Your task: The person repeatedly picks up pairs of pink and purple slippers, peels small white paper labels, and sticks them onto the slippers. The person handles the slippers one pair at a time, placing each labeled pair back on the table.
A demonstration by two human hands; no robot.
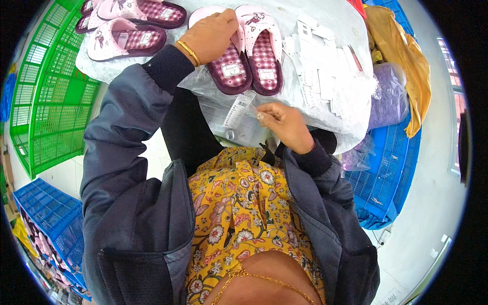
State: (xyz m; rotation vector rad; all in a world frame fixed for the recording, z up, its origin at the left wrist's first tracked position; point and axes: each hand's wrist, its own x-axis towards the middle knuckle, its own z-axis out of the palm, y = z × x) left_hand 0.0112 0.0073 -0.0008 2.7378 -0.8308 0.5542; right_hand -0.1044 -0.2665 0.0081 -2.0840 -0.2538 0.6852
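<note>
A pair of pink slippers with dark plaid insoles lies toe-away on the plastic-covered table. My left hand (213, 38) is curled over the upper of the left slipper (230, 68), its fingertips hidden on the far side. Beside it rests the right slipper (264, 56), untouched. In front of their heels, just past the table edge, my right hand (287, 124) is closed in a pinch. At its fingertips a white barcode tag (236, 113) hangs tilted, with a thin clear bit between tag and fingers.
More pink slippers (127, 40) sit at the table's far left. Loose white tags (315, 66) and a thin reddish pen-like stick (356, 58) lie on the right. Green crates (56, 107) stand left; blue crates (381, 157) and a purple plastic-wrapped bundle (389, 96) are right.
</note>
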